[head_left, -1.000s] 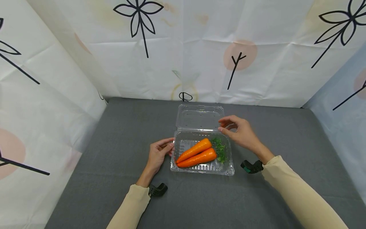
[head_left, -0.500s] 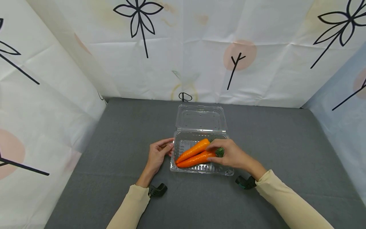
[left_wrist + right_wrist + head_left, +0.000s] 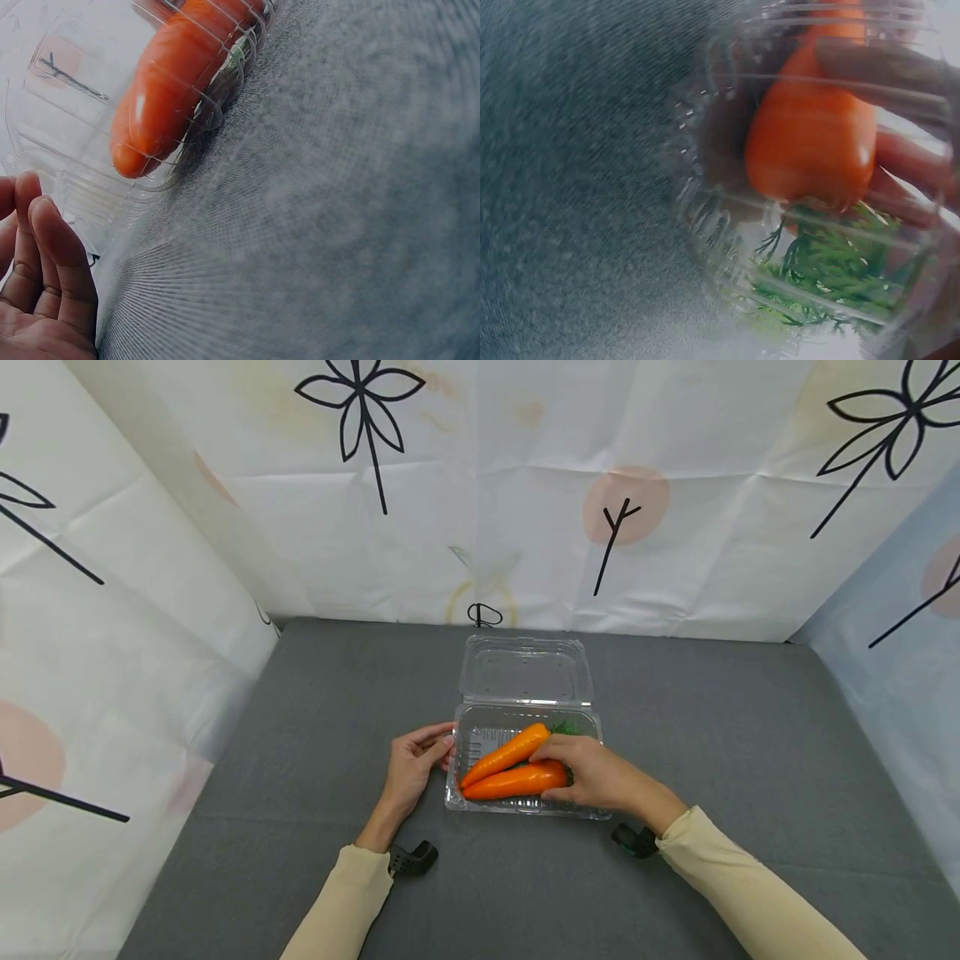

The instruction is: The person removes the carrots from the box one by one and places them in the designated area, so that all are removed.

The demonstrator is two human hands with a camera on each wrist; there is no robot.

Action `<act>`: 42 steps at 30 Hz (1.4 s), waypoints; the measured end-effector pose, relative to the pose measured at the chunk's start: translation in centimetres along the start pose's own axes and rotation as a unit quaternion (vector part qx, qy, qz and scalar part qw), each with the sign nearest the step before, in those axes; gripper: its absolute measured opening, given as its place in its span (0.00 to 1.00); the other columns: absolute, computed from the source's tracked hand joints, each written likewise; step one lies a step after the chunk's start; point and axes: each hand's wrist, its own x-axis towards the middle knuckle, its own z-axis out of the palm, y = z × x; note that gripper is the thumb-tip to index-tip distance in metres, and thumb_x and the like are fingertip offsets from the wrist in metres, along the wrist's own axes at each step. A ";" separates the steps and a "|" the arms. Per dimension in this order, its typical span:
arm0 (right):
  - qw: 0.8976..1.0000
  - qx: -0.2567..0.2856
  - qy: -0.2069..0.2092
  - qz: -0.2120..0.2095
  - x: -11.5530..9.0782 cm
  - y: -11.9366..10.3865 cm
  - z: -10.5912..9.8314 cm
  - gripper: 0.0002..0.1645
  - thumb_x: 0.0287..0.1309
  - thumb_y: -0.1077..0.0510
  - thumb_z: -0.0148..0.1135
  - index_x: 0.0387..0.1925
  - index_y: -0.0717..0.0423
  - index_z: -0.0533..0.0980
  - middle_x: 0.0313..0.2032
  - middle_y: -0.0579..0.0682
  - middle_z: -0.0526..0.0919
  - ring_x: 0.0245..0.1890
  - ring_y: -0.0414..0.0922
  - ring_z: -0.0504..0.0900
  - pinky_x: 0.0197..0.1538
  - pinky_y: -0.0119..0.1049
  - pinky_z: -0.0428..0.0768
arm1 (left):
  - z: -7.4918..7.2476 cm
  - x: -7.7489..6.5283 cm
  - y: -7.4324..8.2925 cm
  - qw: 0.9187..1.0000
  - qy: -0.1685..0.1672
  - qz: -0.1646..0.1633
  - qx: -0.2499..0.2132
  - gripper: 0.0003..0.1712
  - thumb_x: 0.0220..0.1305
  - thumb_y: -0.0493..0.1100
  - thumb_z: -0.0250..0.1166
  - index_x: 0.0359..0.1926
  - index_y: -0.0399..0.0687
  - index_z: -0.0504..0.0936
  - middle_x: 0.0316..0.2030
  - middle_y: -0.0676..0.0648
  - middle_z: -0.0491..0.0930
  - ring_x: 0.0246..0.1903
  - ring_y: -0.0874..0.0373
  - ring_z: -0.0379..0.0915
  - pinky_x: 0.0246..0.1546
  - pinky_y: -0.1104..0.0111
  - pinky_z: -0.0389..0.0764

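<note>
- Your right hand [image 3: 592, 772] has its fingers curled round the fat end of the front carrot [image 3: 513, 782]. That carrot looks slick, so a lazy pinch could let it roll away.
- It lies in the clear container [image 3: 487, 718], roughly midway between the table's [image 3: 300, 793] left and right edges. The rear carrot [image 3: 506, 753] is right beside it, tips together, so tugging one could drag the other along.
- Watch the green tops [image 3: 832, 270] by the fat ends; they could snag on your fingers.
- Your left hand's [image 3: 408, 768] fingers are bent at the container's left rim; can't tell if they're pinching it or just touching. If just touching, thin plastic like that could skid or tip.
- The lid [image 3: 525, 668] is folded back towards the table's back edge. Jerk the box and it might flop over.
</note>
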 end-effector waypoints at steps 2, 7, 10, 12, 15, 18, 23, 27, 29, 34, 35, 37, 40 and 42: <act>1.000 -0.019 -0.007 0.000 0.0 0.0 0.2 0.27 0.51 0.57 0.80 0.53 0.58 0.82 0.55 0.53 0.82 0.50 0.48 0.81 0.51 0.43 0.82 | 0.0 0.0 0.0 1.000 0.000 0.001 0.001 0.15 0.69 0.29 0.63 0.54 0.22 0.81 0.29 0.46 0.83 0.25 0.62 0.79 0.27 0.73 0.83; 0.999 -0.040 -0.012 -0.008 0.1 0.1 0.5 0.27 0.50 0.56 0.81 0.53 0.58 0.82 0.54 0.50 0.82 0.47 0.45 0.81 0.50 0.41 0.82 | -0.1 -0.1 0.0 1.000 0.000 0.004 0.000 0.15 0.69 0.29 0.63 0.54 0.23 0.81 0.30 0.44 0.83 0.25 0.62 0.79 0.27 0.73 0.83; 1.000 -0.022 -0.001 -0.015 0.0 0.1 0.4 0.26 0.51 0.57 0.80 0.52 0.58 0.83 0.54 0.51 0.83 0.48 0.46 0.81 0.49 0.41 0.83 | -0.1 0.0 0.0 1.000 -0.001 0.005 0.000 0.16 0.69 0.29 0.63 0.54 0.23 0.81 0.31 0.41 0.83 0.25 0.62 0.79 0.27 0.73 0.83; 1.000 -0.003 0.010 -0.020 -0.1 0.2 0.2 0.26 0.52 0.59 0.79 0.53 0.59 0.83 0.54 0.52 0.83 0.49 0.47 0.81 0.49 0.41 0.83 | -0.1 0.0 0.0 1.000 -0.002 0.006 0.001 0.16 0.69 0.29 0.63 0.54 0.23 0.81 0.31 0.39 0.83 0.25 0.62 0.80 0.27 0.72 0.83; 0.999 0.036 0.028 -0.019 -0.3 0.2 0.0 0.26 0.52 0.59 0.78 0.54 0.57 0.83 0.55 0.52 0.83 0.49 0.46 0.81 0.48 0.40 0.83 | -0.1 0.0 0.0 1.000 -0.003 0.008 0.003 0.16 0.69 0.29 0.63 0.54 0.23 0.81 0.31 0.36 0.83 0.25 0.62 0.80 0.27 0.72 0.83; 0.995 0.085 0.058 -0.019 -0.5 0.1 -0.2 0.27 0.51 0.60 0.79 0.55 0.54 0.83 0.54 0.48 0.83 0.48 0.45 0.81 0.47 0.39 0.83 | 0.0 0.0 0.0 1.000 -0.002 0.009 0.003 0.16 0.69 0.29 0.63 0.54 0.23 0.81 0.32 0.34 0.83 0.25 0.62 0.80 0.27 0.72 0.83; 0.977 0.148 0.149 -0.024 -0.8 0.0 -0.6 0.28 0.48 0.63 0.81 0.54 0.55 0.84 0.51 0.49 0.85 0.50 0.46 0.82 0.51 0.40 0.83 | 0.0 -0.1 0.0 1.000 -0.001 0.005 0.003 0.16 0.69 0.29 0.63 0.55 0.23 0.81 0.33 0.33 0.83 0.25 0.62 0.80 0.27 0.72 0.83; 0.957 0.192 0.215 -0.022 -1.5 -0.1 -1.2 0.29 0.47 0.68 0.80 0.54 0.59 0.83 0.51 0.54 0.85 0.49 0.44 0.82 0.51 0.35 0.82 | 0.0 -0.1 0.0 1.000 0.000 0.001 0.001 0.16 0.69 0.30 0.63 0.55 0.23 0.81 0.33 0.36 0.83 0.25 0.62 0.80 0.27 0.72 0.83; 0.946 0.216 0.240 -0.019 -2.0 0.0 -1.6 0.30 0.47 0.72 0.78 0.55 0.62 0.82 0.50 0.56 0.84 0.48 0.43 0.82 0.50 0.32 0.82 | 0.0 -0.1 0.0 1.000 0.001 0.001 0.000 0.16 0.69 0.29 0.63 0.55 0.23 0.81 0.33 0.36 0.83 0.25 0.62 0.80 0.27 0.72 0.83; 0.919 0.251 0.304 0.010 -3.7 0.7 -2.5 0.30 0.46 0.79 0.74 0.54 0.67 0.81 0.50 0.54 0.83 0.48 0.41 0.82 0.52 0.30 0.82 | 0.1 -0.1 0.1 1.000 0.005 0.000 0.001 0.16 0.68 0.29 0.64 0.54 0.24 0.81 0.34 0.31 0.82 0.25 0.62 0.79 0.26 0.72 0.83; 0.914 0.253 0.318 0.017 -4.2 0.9 -2.6 0.30 0.45 0.80 0.73 0.54 0.69 0.81 0.50 0.53 0.83 0.48 0.41 0.82 0.52 0.30 0.82 | 0.1 -0.1 0.1 1.000 0.005 0.000 0.002 0.16 0.68 0.29 0.64 0.54 0.24 0.81 0.34 0.31 0.82 0.25 0.62 0.79 0.26 0.72 0.83; 0.903 0.254 0.345 0.032 -5.1 1.4 -2.8 0.30 0.44 0.82 0.72 0.54 0.71 0.81 0.50 0.53 0.83 0.48 0.41 0.82 0.52 0.29 0.81 | 0.1 -0.1 0.1 1.000 0.006 0.001 0.004 0.15 0.68 0.29 0.64 0.54 0.24 0.81 0.33 0.31 0.82 0.25 0.62 0.79 0.26 0.73 0.83; 0.890 0.242 0.381 0.062 -6.5 2.2 -3.1 0.31 0.44 0.84 0.70 0.54 0.73 0.80 0.50 0.54 0.83 0.49 0.41 0.82 0.53 0.27 0.80 | 0.0 -0.1 0.1 1.000 0.006 0.001 0.006 0.15 0.68 0.29 0.64 0.54 0.24 0.82 0.33 0.32 0.82 0.25 0.62 0.79 0.26 0.73 0.83; 0.886 0.222 0.398 0.088 -7.6 2.8 -3.4 0.30 0.46 0.83 0.70 0.55 0.72 0.80 0.50 0.52 0.83 0.49 0.39 0.81 0.53 0.25 0.79 | 0.0 -0.1 0.1 1.000 0.005 0.001 0.005 0.15 0.68 0.29 0.64 0.54 0.24 0.81 0.33 0.32 0.82 0.25 0.62 0.79 0.26 0.73 0.83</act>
